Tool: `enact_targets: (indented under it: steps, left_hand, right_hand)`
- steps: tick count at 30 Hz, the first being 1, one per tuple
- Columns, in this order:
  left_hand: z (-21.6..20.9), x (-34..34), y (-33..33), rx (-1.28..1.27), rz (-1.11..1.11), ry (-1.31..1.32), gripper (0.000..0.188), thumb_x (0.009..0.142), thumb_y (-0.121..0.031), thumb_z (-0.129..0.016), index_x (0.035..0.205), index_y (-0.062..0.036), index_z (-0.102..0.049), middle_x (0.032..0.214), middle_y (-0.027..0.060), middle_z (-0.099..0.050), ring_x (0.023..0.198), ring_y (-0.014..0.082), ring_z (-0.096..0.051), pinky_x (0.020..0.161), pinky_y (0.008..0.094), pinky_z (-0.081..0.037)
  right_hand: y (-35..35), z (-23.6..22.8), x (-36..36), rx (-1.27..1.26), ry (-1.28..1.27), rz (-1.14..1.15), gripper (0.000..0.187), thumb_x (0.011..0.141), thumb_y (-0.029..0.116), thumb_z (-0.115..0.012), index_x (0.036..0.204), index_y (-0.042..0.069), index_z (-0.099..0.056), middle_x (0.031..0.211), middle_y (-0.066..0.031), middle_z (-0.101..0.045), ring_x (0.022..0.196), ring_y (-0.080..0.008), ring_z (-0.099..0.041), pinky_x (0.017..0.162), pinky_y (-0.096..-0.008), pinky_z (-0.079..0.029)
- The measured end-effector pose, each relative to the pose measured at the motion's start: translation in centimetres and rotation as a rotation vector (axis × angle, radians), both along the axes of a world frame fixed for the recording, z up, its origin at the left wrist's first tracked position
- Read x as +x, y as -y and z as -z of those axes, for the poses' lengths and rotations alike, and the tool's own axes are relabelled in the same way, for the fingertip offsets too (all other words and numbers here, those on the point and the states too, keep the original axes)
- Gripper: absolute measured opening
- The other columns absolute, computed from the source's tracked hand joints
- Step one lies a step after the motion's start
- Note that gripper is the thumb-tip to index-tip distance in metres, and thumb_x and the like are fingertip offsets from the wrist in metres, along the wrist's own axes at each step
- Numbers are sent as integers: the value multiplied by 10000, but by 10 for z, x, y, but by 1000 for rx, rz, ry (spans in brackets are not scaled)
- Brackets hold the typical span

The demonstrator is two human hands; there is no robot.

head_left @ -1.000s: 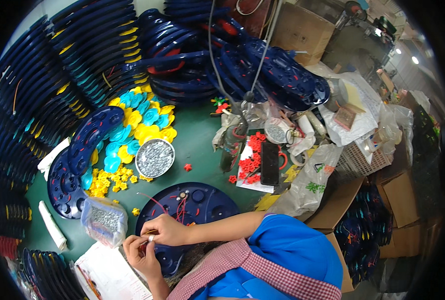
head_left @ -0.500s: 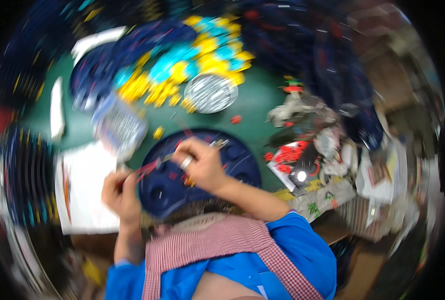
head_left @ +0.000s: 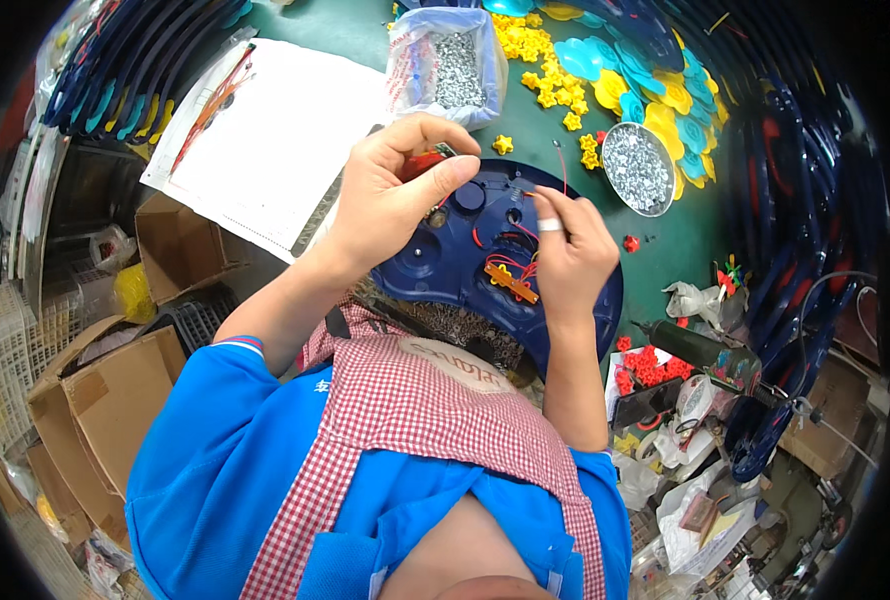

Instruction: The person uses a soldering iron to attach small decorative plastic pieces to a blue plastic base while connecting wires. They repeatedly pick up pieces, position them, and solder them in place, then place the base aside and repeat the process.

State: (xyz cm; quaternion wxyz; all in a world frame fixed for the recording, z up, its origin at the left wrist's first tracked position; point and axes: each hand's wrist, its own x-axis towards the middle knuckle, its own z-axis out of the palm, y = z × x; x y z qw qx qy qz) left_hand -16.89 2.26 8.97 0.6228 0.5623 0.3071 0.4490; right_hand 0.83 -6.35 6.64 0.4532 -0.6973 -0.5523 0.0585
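Between the thumb and fingers of my left hand [head_left: 395,195] is a small green circuit board [head_left: 446,151] with red showing beside it. My right hand [head_left: 573,250], with a white band round one finger, pinches a thin red wire [head_left: 562,170] whose end sticks up past the fingertips. Both hands are over a dark blue rounded plastic shell [head_left: 420,278] lying at the table's near edge. Inside the shell, red wires [head_left: 527,262] run to a narrow orange-brown strip board [head_left: 511,283]. My fingers hide part of the shell.
A plastic-lined box of screws [head_left: 455,75] and a round metal dish of screws [head_left: 639,170] stand beyond the shell. Yellow star-shaped pieces [head_left: 555,85] and turquoise pieces [head_left: 580,58] are heaped behind. White sheets [head_left: 275,140] carry red wires at left. Red pieces [head_left: 655,368] lie at right.
The view has swung round, so the shell and table have shifted in the picture. My left hand now holds the board up nearer the shell's far side; my right hand has moved away from it.
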Motion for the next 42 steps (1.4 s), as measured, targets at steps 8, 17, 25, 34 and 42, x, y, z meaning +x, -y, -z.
enact_targets:
  steps: [8, 17, 25, 34, 42]
  left_hand:
    - [68, -70, -44, 953, -372, -1246, 513, 738, -316, -789, 1219, -211, -642, 1240, 139, -563, 1160, 316, -515, 955, 455, -411]
    - [113, -74, 36, 1306, 263, -584, 210, 857, -144, -600, 1047, -89, -671, 1133, 97, -681, 998, 222, -657, 878, 359, -518]
    - [-17, -161, -88, 1576, -675, -1029, 199, 814, -63, -681, 1005, -88, -731, 1081, 63, -732, 971, 189, -700, 813, 328, -540]
    - [-74, -340, -243, 942, -1166, -1581, 302, 858, -362, -664, 1102, -201, -737, 926, 139, -721, 806, 318, -701, 768, 408, -553]
    - [-67, -382, -278, 923, -935, -1488, 434, 883, -471, -624, 1210, -190, -681, 1042, 158, -703, 960, 348, -673, 804, 415, -523]
  right_hand:
    - [49, 29, 61, -14, -393, 211, 132, 888, 31, -684, 1002, -35, -688, 870, -28, -639, 748, -101, -582, 671, -226, -479]
    - [101, 69, 112, -489, -230, 366, 278, 936, 92, -611, 1178, -44, -615, 1088, -132, -665, 974, -163, -613, 892, -312, -475]
    - [81, 32, 102, 80, -770, 190, 304, 1012, 139, -502, 1278, -2, -540, 991, -65, -629, 758, -90, -563, 602, -205, -430]
    - [61, 55, 102, -54, -687, 181, 205, 992, 139, -564, 1074, -26, -653, 824, -55, -645, 669, -95, -557, 572, -220, -425]
    - [28, 55, 144, -70, -590, 162, 202, 961, 135, -606, 1053, -29, -681, 821, -39, -651, 675, -95, -584, 576, -219, -450]
